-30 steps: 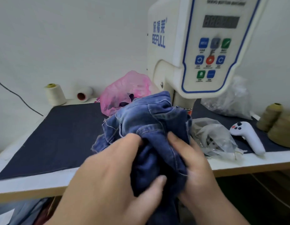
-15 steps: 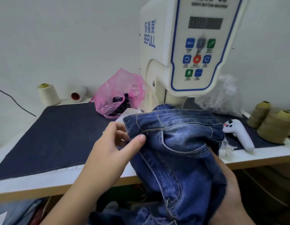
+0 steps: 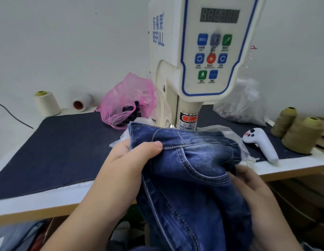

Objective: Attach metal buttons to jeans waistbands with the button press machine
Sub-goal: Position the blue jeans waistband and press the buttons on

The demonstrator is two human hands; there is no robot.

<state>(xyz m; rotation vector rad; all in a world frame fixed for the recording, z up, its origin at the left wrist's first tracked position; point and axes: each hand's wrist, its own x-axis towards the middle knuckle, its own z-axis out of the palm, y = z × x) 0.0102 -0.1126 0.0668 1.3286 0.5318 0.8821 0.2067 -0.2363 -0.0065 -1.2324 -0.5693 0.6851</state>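
A pair of blue jeans (image 3: 190, 171) hangs over the table's front edge, its waistband stretched out just in front of the cream button press machine (image 3: 197, 57). My left hand (image 3: 128, 163) pinches the left end of the waistband, thumb on top along the stitching. My right hand (image 3: 251, 189) grips the bunched denim at the right, its fingers partly hidden under the fabric. The machine's press column with a red warning label (image 3: 188, 118) stands right behind the waistband. No metal button shows.
A dark cloth (image 3: 54, 151) covers the table. Behind it lie a pink bag (image 3: 125, 104), two thread spools (image 3: 46, 103) at the left, a clear bag (image 3: 242, 104), a white handheld controller (image 3: 260, 144) and olive thread cones (image 3: 300, 134) at the right.
The bunched jeans have been unfolded and the waistband pulled flat toward the press. My left hand moved to the waistband's left end, my right hand to the right side.
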